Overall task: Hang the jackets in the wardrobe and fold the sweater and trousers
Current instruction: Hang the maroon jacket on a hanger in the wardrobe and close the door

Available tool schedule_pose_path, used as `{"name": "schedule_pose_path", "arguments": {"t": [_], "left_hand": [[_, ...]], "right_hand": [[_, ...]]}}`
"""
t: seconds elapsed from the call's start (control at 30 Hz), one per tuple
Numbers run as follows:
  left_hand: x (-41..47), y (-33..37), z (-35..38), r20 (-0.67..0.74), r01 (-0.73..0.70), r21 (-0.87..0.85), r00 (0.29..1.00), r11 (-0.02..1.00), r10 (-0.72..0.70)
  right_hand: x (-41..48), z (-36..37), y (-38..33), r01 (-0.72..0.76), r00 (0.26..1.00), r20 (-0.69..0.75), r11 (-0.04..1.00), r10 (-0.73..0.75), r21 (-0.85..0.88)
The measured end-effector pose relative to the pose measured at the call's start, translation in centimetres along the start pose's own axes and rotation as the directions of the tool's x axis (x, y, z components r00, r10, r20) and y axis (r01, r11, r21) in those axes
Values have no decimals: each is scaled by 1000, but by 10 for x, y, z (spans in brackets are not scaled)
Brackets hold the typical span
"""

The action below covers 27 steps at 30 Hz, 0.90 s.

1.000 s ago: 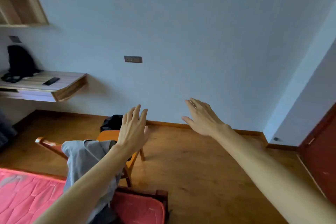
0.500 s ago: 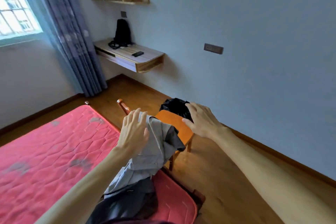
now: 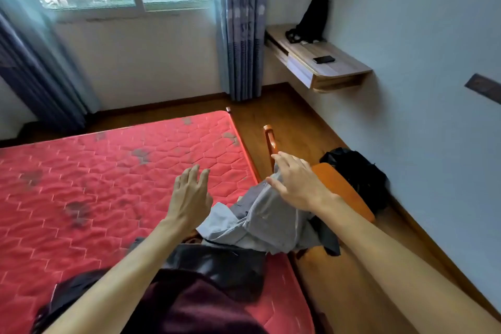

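Observation:
A grey garment (image 3: 267, 221) hangs over the back of an orange wooden chair (image 3: 343, 192) beside the bed. My right hand (image 3: 296, 184) hovers just above its top, fingers spread and holding nothing. My left hand (image 3: 191, 194) is open over the red mattress (image 3: 95, 184), left of the grey garment. Below the hands a dark, shiny black garment (image 3: 222, 266) and a maroon garment (image 3: 195, 309) lie on the near corner of the mattress.
A black bag (image 3: 355, 173) sits on the wooden floor against the wall behind the chair. A wall-mounted wooden desk (image 3: 325, 65) carries a black backpack (image 3: 313, 19) and a phone (image 3: 324, 59). Curtains (image 3: 240, 27) flank the window at the far wall.
The view has swung left from the bare wall to the bed and window. Both hands stayed open and now reach over the mattress and the grey garment on the chair.

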<state>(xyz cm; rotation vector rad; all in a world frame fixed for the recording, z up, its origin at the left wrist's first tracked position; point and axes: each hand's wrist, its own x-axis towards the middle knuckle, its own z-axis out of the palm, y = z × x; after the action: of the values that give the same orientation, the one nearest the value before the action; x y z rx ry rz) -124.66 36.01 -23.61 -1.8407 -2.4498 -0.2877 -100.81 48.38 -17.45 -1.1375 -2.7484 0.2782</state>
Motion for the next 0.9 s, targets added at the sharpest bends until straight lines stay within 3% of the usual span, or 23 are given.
{"name": "schedule_pose_path", "arguments": {"t": [0.3,0.53,0.9], "left_hand": [[-87,-111,7,54,271,98,959,957,-277],[-164,-202,38,184,439,22,881,898,-435],[-257,-284,128,443,635,-89,715,767,-540]], "right_hand": [[61,96,-82,165,969,179,985,-170,43],[65,193,-166,244,905,350,969,-244,44],[58,333,-257,128,741,666,992,-85,-16]]}}
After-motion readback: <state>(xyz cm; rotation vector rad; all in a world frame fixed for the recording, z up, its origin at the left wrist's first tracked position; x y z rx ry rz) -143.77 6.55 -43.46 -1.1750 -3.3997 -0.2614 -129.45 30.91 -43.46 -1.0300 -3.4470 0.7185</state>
